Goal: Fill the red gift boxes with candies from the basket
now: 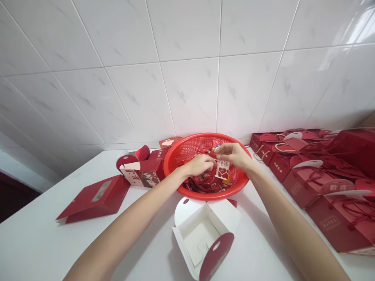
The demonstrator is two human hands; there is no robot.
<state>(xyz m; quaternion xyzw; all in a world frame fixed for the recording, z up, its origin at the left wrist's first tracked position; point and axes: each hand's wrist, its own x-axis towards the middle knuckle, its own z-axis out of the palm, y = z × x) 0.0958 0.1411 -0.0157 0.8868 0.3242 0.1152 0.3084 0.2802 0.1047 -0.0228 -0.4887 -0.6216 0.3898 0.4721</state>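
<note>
Both hands are over a red plastic basket (pixel 240 186) filled with wrapped sweets (pixel 205 183). My right hand (pixel 234 155) comes in over the basket's right side, thumb and fingers pinched on a white-and-red candy packet (pixel 222 170) that hangs below them. My left hand (pixel 201 164) is closed, its fingers curled down among the sweets; whatever they hold is hidden. In front of the basket stands an open gift box (pixel 197 234) with a white inside, its flaps spread and nothing in it.
Rows of red gift boxes (pixel 307 183) with cord handles line the right side. To the left lie a flattened red box (pixel 93 199) and a partly folded printed box (pixel 143 173). A white tiled wall (pixel 187 97) rises behind the white table (pixel 146 249).
</note>
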